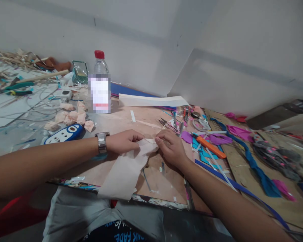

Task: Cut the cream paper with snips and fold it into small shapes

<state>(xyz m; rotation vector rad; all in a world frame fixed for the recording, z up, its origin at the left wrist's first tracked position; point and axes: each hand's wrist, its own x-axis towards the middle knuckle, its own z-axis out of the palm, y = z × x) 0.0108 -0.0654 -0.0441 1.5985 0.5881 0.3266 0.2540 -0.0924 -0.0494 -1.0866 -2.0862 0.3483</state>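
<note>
A strip of pale paper (125, 173) hangs from both hands over the front edge of the work table, its lower end above my lap. My left hand (123, 141), with a metal watch on the wrist, pinches the strip's upper left corner. Closed on the upper right end, my right hand (170, 146) grips it between thumb and fingers. The paper's top edge looks folded or crumpled between the two hands. Just behind my right hand lie scissors (170, 126), and an orange utility knife (210, 147) rests to its right.
A red-capped bottle (99, 67) stands at the back left. Crumpled peach paper pieces (74, 116) and a blue-white power strip (64, 133) lie near my left arm. Another long paper strip (151, 101) lies by the wall. Pliers, sticks, blue ribbon (252, 161) and purple scraps clutter the sides.
</note>
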